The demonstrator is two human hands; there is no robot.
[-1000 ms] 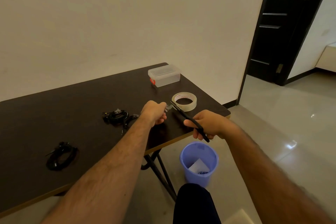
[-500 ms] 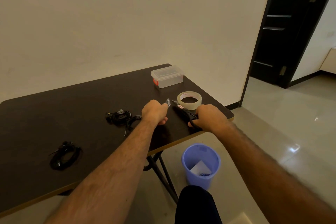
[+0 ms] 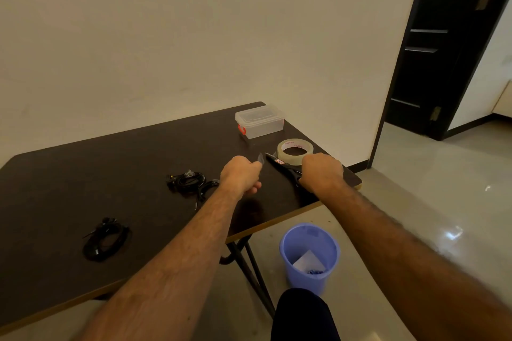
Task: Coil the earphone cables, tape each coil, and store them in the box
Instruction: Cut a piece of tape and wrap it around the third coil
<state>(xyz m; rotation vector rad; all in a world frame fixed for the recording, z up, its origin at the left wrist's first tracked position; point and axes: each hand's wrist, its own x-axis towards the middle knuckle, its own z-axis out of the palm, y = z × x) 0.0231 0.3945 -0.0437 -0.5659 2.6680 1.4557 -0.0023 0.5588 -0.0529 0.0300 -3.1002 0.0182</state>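
My left hand (image 3: 241,176) pinches a small clear piece of tape (image 3: 260,158) above the dark table (image 3: 83,174). Black scissors (image 3: 282,166) lie flat on the table, their handles under my right hand (image 3: 321,171) and their blades pointing toward the tape piece. Just behind them sits the roll of clear tape (image 3: 295,151). One black earphone coil (image 3: 188,181) lies left of my left hand, and another earphone coil (image 3: 106,239) lies near the table's front left. The clear lidded box (image 3: 260,121), shut, with a red latch, stands at the far right corner.
A blue bin (image 3: 309,253) with paper scraps stands on the floor below the table's front right edge. My dark-trousered knee (image 3: 300,315) is beside it. A wall runs behind the table; a dark door (image 3: 443,44) stands open at right.
My right hand has lowered the scissors from mid-air flat onto the table. The cut tape piece now stands free in my left hand, apart from the roll.
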